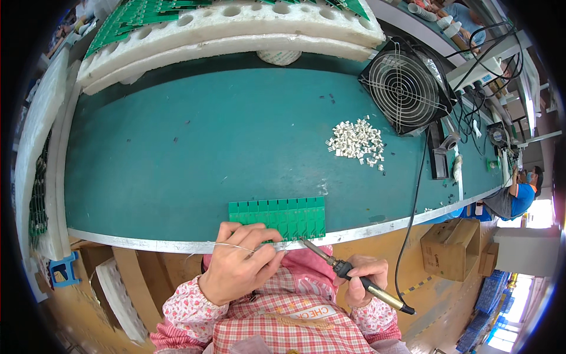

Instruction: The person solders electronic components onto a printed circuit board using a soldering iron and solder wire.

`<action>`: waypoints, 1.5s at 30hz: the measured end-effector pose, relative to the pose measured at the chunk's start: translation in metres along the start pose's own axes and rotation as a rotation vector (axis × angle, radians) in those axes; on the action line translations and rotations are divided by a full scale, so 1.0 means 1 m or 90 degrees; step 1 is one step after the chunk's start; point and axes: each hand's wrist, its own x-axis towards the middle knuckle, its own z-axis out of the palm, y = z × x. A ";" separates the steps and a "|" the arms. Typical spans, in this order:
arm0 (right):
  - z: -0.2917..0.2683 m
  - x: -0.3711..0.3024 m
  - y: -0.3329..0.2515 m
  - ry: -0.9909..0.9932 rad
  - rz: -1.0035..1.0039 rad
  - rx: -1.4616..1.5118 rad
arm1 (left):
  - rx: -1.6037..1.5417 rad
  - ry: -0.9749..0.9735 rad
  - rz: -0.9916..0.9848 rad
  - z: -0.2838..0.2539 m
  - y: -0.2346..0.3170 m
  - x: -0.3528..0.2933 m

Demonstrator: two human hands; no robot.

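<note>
A thin, silvery wire is grasped in the bent fingers of the left hand; it is crossed over the fingers, and its working end is hard to make out at the fingertips. To the right, a slim soldering iron with a metal barrel, black grip and brass-coloured rear is clasped in the right hand, by which part of the grip is hidden. The iron's tip is directed leftward. Just beyond the left hand's fingertips, a rectangular green circuit-board panel is laid at the near edge of the teal-topped table; its near left corner is covered by the fingers. Whether the panel is touched by the tip or pressed by the left hand cannot be told. From the iron's rear, a black cable is led away past the right hand. Well beyond the right hand, small white connectors are heaped, and behind them a black fan with a round wire guard is placed. Farthest ahead of the left hand, white foam slabs bearing green boards are cut off by the upper rim, and a pale roll is partly hidden beneath.
</note>
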 end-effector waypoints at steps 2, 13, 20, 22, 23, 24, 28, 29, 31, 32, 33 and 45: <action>0.000 0.001 0.001 -0.004 0.000 0.003 | 0.008 -0.001 0.004 0.001 0.000 0.001; -0.001 0.003 0.006 -0.047 -0.015 0.015 | 0.037 -0.011 0.001 0.003 0.002 0.003; 0.004 -0.001 0.009 0.025 -0.061 0.026 | 0.013 -0.007 -0.001 0.001 0.002 0.004; 0.003 -0.001 0.009 0.026 -0.077 0.017 | -0.001 -0.007 -0.003 0.000 -0.001 0.003; 0.003 -0.001 0.007 0.047 -0.070 0.029 | -0.015 -0.005 -0.005 0.000 -0.002 0.003; 0.003 -0.001 0.006 0.068 -0.063 0.040 | -0.014 -0.005 -0.006 -0.001 -0.003 0.003; 0.003 0.002 0.003 0.013 -0.061 -0.016 | -0.031 -0.023 -0.019 -0.005 -0.004 0.002; 0.006 0.002 0.004 0.017 -0.057 -0.011 | -0.034 -0.026 -0.021 -0.005 -0.004 0.002; 0.010 0.000 0.006 0.020 -0.053 -0.006 | -0.035 -0.026 -0.019 -0.005 -0.004 0.002; 0.011 0.000 0.008 0.030 -0.059 0.024 | -0.036 -0.025 -0.017 -0.005 -0.005 0.002; 0.012 0.000 0.008 0.040 -0.065 0.054 | -0.036 -0.025 -0.018 -0.005 -0.005 0.002; 0.013 0.005 0.006 -0.023 -0.045 0.061 | -0.011 -0.021 -0.008 -0.002 -0.004 0.004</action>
